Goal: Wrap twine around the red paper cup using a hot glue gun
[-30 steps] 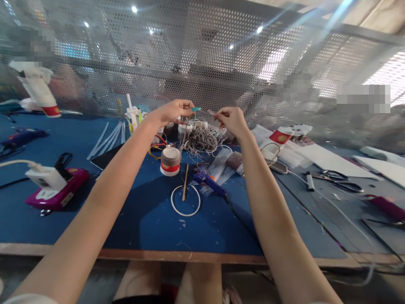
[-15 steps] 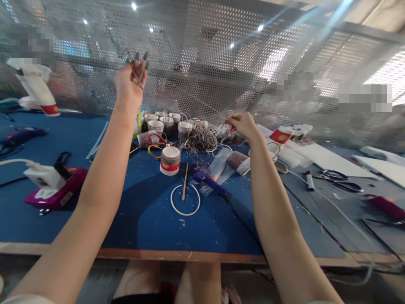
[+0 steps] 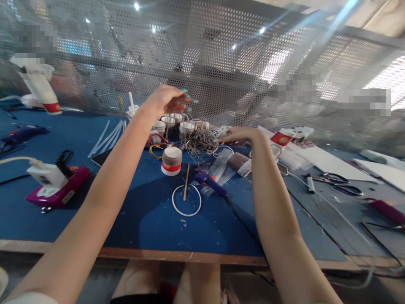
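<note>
My left hand (image 3: 166, 100) hovers above a row of small paper cups (image 3: 172, 123) at the back of the blue table (image 3: 142, 219), its fingertips pinched together; a thread between them is too thin to make out. My right hand (image 3: 237, 135) lies low and flat, fingers pointing left and touching the edge of a tangle of grey cord (image 3: 200, 141). Whether it pinches anything is hidden. In front of the tangle stands a paper cup with a red band (image 3: 171, 161).
A white ring (image 3: 186, 211) with a wooden stick (image 3: 186, 182) across it lies mid-table beside a blue glue gun (image 3: 210, 184). At the left sits a magenta device (image 3: 60, 192); scissors (image 3: 343, 182) lie at the right. A perforated metal screen (image 3: 221, 63) closes the back.
My left hand rose high to the left, then came back down over the cups. My right hand sank from chest height onto the grey cord tangle.
</note>
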A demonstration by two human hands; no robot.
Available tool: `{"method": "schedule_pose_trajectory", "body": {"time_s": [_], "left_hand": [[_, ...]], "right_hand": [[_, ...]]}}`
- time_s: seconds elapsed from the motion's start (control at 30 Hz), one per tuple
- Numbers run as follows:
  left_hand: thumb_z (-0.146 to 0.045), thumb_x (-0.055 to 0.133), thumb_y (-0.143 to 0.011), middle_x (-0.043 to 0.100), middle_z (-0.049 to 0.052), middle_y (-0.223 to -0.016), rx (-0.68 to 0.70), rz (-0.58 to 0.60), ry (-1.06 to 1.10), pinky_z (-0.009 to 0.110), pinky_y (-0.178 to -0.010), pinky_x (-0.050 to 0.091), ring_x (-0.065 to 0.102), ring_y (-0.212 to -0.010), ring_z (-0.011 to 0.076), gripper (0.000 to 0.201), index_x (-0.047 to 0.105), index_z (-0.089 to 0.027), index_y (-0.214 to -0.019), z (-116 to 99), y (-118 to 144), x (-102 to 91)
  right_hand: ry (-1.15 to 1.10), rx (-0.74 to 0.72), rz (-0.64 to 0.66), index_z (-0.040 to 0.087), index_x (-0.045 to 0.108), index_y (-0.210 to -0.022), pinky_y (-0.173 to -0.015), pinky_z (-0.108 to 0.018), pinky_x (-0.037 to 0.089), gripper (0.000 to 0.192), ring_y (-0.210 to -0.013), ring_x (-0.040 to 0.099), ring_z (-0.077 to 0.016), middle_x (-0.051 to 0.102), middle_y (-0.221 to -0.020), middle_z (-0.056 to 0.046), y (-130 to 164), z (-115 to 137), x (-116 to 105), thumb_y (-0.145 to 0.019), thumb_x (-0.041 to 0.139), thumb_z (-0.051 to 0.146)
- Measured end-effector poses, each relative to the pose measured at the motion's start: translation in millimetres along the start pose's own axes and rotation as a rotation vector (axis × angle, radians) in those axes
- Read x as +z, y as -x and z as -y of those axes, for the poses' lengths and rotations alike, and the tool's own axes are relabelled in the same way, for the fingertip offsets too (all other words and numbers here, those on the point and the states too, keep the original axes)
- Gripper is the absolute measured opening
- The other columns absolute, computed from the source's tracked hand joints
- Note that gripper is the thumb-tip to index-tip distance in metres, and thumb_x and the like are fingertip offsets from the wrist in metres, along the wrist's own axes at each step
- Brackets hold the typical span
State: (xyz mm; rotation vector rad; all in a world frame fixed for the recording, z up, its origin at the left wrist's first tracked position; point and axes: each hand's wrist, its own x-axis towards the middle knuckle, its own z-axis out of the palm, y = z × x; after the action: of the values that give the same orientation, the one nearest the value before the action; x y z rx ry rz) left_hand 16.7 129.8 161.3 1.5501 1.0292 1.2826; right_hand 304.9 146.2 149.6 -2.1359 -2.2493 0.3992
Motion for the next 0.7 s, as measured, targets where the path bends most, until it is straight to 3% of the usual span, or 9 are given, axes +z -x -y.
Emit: {"method": "schedule_pose_trajectory", "body": {"time_s": [0.1, 0.2, 0.27, 0.33, 0.4, 0.47, 0.7], "left_hand": [[-0.018, 0.050, -0.094, 0.075, 0.008, -0.098, 0.001, 0.069, -0.116, 0.030, -0.076, 0.052, 0.067, -0.072, 0.0116, 0.017, 0.064, -0.012, -0.102, -2.2, 5.2, 18.4], [-0.016, 0.052, -0.094, 0.075, 0.008, -0.094, 0.010, 0.150, -0.226, 0.028, -0.069, 0.047, 0.056, -0.057, 0.0061, 0.014, 0.065, -0.012, -0.094, -2.8, 9.2, 34.2], [-0.015, 0.052, -0.094, 0.075, 0.008, -0.089, 0.027, 0.179, -0.293, 0.028, -0.065, 0.044, 0.052, -0.053, 0.0053, 0.015, 0.066, -0.012, -0.089, -2.3, 10.9, 41.0], [-0.015, 0.053, -0.093, 0.074, 0.007, -0.082, 0.044, 0.200, -0.341, 0.028, -0.064, 0.042, 0.052, -0.053, 0.0060, 0.016, 0.067, -0.012, -0.085, -1.6, 11.6, 43.5], [-0.017, 0.055, -0.093, 0.072, 0.006, -0.079, 0.057, 0.209, -0.359, 0.028, -0.064, 0.041, 0.054, -0.056, 0.0072, 0.015, 0.067, -0.011, -0.085, -1.3, 11.4, 42.1], [-0.020, 0.056, -0.093, 0.070, 0.005, -0.078, 0.053, 0.199, -0.355, 0.028, -0.066, 0.042, 0.058, -0.061, 0.0085, 0.013, 0.066, -0.012, -0.091, -2.0, 11.0, 37.9], [-0.015, 0.055, -0.091, 0.065, 0.002, -0.077, 0.033, 0.168, -0.415, 0.036, -0.081, 0.049, 0.069, -0.084, 0.0183, 0.024, 0.056, -0.014, -0.115, -11.5, 13.4, 19.3]], "right_hand": [[-0.112, -0.187, -0.166, 0.017, 0.071, -0.094, -0.087, -0.042, 0.056, 0.043, -0.102, 0.068, -0.0313, 0.072, -0.108, -0.014, 7.9, 12.4, -5.5, -0.068, 0.081, 0.050], [-0.388, -0.512, -0.247, 0.020, 0.064, -0.120, -0.104, -0.042, 0.049, 0.060, -0.126, 0.058, -0.0293, 0.062, -0.136, -0.012, 16.5, 36.2, 1.2, -0.066, 0.083, 0.038], [-0.520, -0.668, -0.192, 0.021, 0.065, -0.119, -0.104, -0.041, 0.050, 0.063, -0.124, 0.059, -0.0274, 0.065, -0.132, -0.010, 20.8, 54.6, 9.7, -0.062, 0.085, 0.036], [-0.597, -0.741, -0.142, 0.020, 0.070, -0.105, -0.099, -0.040, 0.053, 0.048, -0.110, 0.067, -0.0252, 0.074, -0.111, -0.006, 23.0, 68.6, 16.9, -0.062, 0.085, 0.039], [-0.604, -0.720, -0.140, 0.020, 0.072, -0.084, -0.092, -0.039, 0.056, 0.029, -0.090, 0.071, -0.0223, 0.075, -0.085, -0.003, 22.8, 73.4, 20.1, -0.067, 0.082, 0.041], [-0.569, -0.657, -0.172, 0.019, 0.071, -0.069, -0.087, -0.038, 0.057, 0.024, -0.076, 0.071, -0.0203, 0.073, -0.071, -0.004, 20.5, 67.8, 18.7, -0.072, 0.078, 0.041], [-0.418, -0.391, -0.290, 0.019, 0.069, -0.053, -0.066, -0.035, 0.058, 0.026, -0.055, 0.064, -0.0171, 0.069, -0.058, -0.005, 1.9, 24.9, 12.5, -0.072, 0.079, 0.032]]}}
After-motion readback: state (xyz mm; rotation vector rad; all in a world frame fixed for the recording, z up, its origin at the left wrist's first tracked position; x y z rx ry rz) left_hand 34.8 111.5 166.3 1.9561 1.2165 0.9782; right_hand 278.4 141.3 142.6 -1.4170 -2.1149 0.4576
